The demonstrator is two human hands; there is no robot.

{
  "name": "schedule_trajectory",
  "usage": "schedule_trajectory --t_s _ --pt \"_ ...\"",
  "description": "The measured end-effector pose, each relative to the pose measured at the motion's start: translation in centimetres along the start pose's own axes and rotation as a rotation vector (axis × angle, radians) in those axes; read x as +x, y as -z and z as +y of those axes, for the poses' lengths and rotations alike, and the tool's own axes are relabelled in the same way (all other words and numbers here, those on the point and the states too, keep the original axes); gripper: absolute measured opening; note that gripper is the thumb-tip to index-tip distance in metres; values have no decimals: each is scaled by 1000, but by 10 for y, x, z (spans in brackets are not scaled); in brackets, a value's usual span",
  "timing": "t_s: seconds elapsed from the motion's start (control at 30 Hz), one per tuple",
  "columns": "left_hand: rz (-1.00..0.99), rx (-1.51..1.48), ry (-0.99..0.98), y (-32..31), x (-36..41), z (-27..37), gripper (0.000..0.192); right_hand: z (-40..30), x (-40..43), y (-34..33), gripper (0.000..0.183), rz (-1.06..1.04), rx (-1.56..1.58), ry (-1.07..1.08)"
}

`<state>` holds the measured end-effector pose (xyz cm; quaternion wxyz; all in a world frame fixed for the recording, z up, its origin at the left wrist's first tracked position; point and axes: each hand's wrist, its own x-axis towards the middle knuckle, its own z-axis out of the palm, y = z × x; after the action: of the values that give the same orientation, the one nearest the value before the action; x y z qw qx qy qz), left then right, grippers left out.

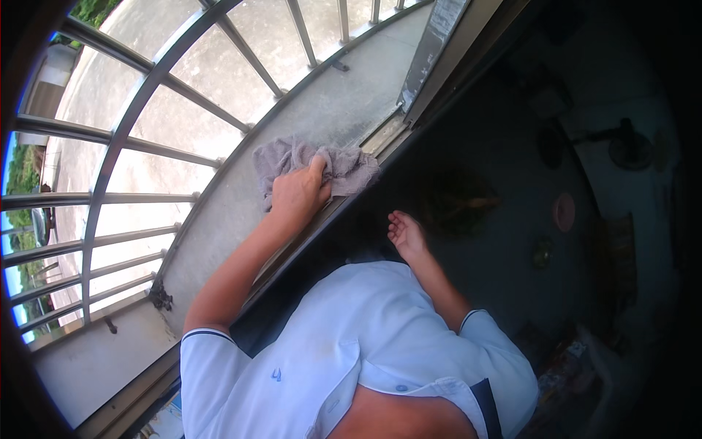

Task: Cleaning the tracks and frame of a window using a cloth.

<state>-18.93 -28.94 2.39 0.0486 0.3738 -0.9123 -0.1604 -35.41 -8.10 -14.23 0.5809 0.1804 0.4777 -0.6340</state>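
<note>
My left hand (299, 189) presses down on a crumpled grey-purple cloth (351, 164), with the thumb on top and the other fingers mostly hidden. The cloth lies on a pale window sill (230, 219) and reaches across the metal window track (384, 134) to the sill's inner edge. Off to the right, my right hand (407, 235) hangs in the air on the room side, palm partly showing. Its fingers are loosely bent and nothing is in them.
Steel window bars (181, 90) rise along the sill's outer edge. A window sash frame (439, 55) stands at the track's upper end. Dark debris (160, 296) sits in the sill's corner. In the dim room are a pedestal fan (630, 145) and a pink round object (563, 212).
</note>
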Motion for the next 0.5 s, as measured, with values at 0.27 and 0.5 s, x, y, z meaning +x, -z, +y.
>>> schedule_trajectory --t_s 0.27,0.5 --pt "204 -137 -159 -35 110 38 27 -4 -8 13 11 45 21 21" --pt "88 -243 -15 -26 107 46 27 1 -4 15 8 42 62 -69"
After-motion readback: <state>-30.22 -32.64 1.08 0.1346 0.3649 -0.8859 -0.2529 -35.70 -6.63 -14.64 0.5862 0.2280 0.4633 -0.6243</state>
